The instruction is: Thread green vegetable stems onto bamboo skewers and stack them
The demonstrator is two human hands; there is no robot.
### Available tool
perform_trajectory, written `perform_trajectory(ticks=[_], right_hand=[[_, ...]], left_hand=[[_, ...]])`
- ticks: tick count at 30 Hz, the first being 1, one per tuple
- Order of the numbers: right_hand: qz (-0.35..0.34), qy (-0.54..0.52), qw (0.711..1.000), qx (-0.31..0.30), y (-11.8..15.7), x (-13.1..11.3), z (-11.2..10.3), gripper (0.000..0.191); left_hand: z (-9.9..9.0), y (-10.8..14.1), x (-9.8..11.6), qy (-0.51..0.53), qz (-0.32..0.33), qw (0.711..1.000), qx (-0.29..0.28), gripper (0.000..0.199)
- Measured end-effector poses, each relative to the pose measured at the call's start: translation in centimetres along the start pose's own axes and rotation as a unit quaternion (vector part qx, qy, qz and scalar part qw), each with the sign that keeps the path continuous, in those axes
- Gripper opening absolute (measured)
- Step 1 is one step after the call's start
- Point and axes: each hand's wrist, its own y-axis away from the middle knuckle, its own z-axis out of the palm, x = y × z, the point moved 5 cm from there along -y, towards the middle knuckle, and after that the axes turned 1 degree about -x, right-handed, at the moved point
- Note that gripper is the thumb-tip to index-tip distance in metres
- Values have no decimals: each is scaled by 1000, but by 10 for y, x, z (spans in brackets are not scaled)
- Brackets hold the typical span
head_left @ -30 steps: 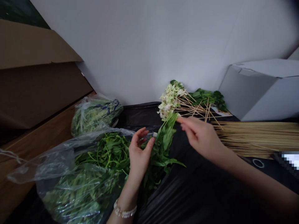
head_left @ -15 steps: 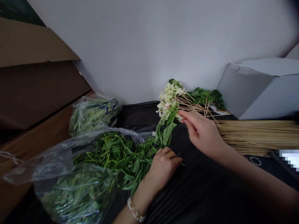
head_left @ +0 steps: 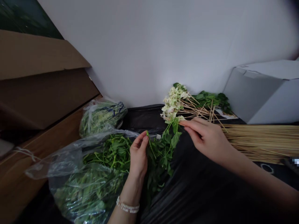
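My left hand (head_left: 139,151), wearing a beaded bracelet, pinches the thin green stem (head_left: 151,146) of a leafy sprig between thumb and fingertips. My right hand (head_left: 205,137) is closed, thumb against forefinger, on a thin bamboo skewer (head_left: 182,123); most of the stick is hidden by the hand. Green leaves (head_left: 174,135) hang at the skewer's tip. Just beyond lie several skewers threaded with pale, frilly leaf pieces (head_left: 171,104), their bare sticks (head_left: 196,107) pointing right. Under and left of my left hand, loose leafy greens (head_left: 115,149) spill from an open clear plastic bag (head_left: 67,161).
A thick bundle of bare bamboo skewers (head_left: 261,140) lies at the right, below a white box (head_left: 263,93). More skewered greens (head_left: 207,99) rest by the wall. A tied bag of greens (head_left: 101,116) and an open cardboard box (head_left: 46,96) stand left. Black plastic (head_left: 187,186) covers the front.
My left hand has risen up and left from the pile and now pinches a stem. My right hand stays near the skewered pieces. The whole view has shifted slightly.
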Motion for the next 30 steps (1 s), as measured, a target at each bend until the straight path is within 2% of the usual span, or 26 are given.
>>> perform_trajectory(ticks=[2, 5, 8, 13, 22, 28, 30], right_hand=[[-4, -25, 999, -47, 4, -5, 10, 29], [-8, -45, 993, -110, 11, -12, 26, 34], [-7, -48, 989, -142, 16, -14, 36, 34], [1, -38, 987, -158, 17, -12, 41, 32], [2, -29, 986, -167, 17, -12, 41, 33], [-5, -25, 987, -158, 16, -14, 39, 35], [-6, -25, 986, -166, 17, -15, 40, 35]], left_hand=[[0, -1, -3, 52, -43, 998, 0, 36], [7, 3, -5, 84, -77, 993, -20, 35], [12, 8, -3, 93, -97, 990, -32, 35], [14, 11, 0, 102, -128, 985, -48, 38], [17, 14, 0, 92, -130, 984, -80, 35], [14, 11, 1, 77, -73, 993, -52, 28], [14, 11, 1, 72, -72, 993, -52, 27]])
